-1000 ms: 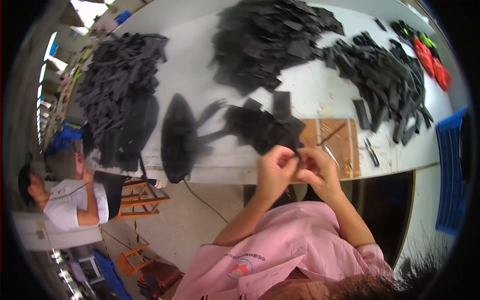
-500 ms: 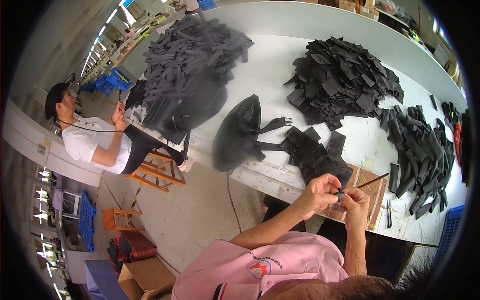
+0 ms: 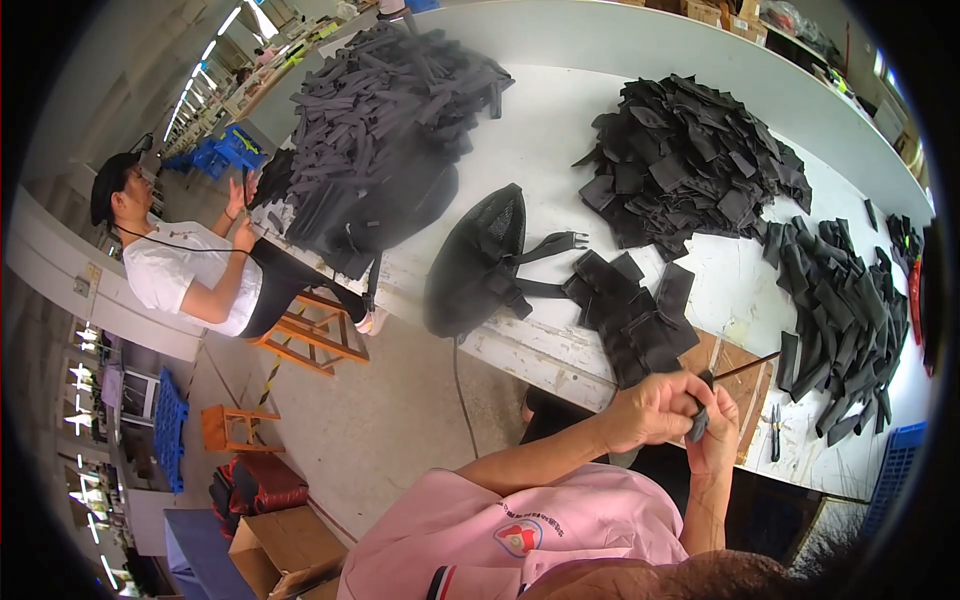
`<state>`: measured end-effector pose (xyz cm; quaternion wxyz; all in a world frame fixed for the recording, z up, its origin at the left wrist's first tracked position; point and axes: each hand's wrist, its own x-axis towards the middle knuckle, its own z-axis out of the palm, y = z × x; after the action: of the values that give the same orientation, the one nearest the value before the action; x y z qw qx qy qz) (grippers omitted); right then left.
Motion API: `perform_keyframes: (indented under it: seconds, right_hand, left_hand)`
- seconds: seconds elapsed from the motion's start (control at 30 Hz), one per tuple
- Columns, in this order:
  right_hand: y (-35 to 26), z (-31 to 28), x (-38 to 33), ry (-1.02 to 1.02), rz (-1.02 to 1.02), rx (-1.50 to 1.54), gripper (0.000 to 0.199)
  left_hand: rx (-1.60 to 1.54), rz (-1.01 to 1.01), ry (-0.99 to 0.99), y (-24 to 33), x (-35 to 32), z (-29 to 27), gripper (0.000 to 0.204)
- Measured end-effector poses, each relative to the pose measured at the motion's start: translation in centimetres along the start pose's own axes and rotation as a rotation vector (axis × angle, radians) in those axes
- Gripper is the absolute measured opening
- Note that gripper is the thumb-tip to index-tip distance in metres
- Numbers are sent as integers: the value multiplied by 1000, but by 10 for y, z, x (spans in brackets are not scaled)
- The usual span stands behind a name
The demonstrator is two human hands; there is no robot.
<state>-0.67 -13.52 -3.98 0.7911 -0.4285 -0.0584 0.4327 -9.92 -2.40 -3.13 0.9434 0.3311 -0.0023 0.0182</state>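
My left hand (image 3: pixel 650 412) and my right hand (image 3: pixel 717 436) meet above the near edge of the table. Between their closed fingers is a small black fabric piece (image 3: pixel 698 424), bent and partly covered by the fingertips. Just beyond my left hand lies a loose group of flat black fabric pieces (image 3: pixel 632 318). Under and beyond my hands is a brown board (image 3: pixel 735 362), with a thin dark rod (image 3: pixel 750 366) sticking out over it to the right. A pair of small snips (image 3: pixel 776 432) rests on the table to the right of my right hand.
Black fabric piles stand at the far left (image 3: pixel 390 110), far middle (image 3: pixel 690 160) and right (image 3: pixel 845 325). A black mesh bag (image 3: pixel 480 265) with a buckle strap sits at the table's edge. A co-worker (image 3: pixel 195 260) sits at left; a blue crate (image 3: pixel 897 465) is at right.
My hands have come slightly nearer to me, and the fabric piece now shows more, standing up between the fingers. The co-worker's hands have moved apart.
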Motion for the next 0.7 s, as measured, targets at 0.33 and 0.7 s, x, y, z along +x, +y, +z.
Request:
perform_keyframes:
  seconds: [0.33, 0.7]
  right_hand:
    - [-39, 17, -3, -153, -543, -604, 10]
    - [-100, 33, -17, -124, -289, -488, 23]
  left_hand:
    - [1157, 685, 513, -1, 15, 31, 27]
    - [-213, 108, -81, 43, 48, 57, 41]
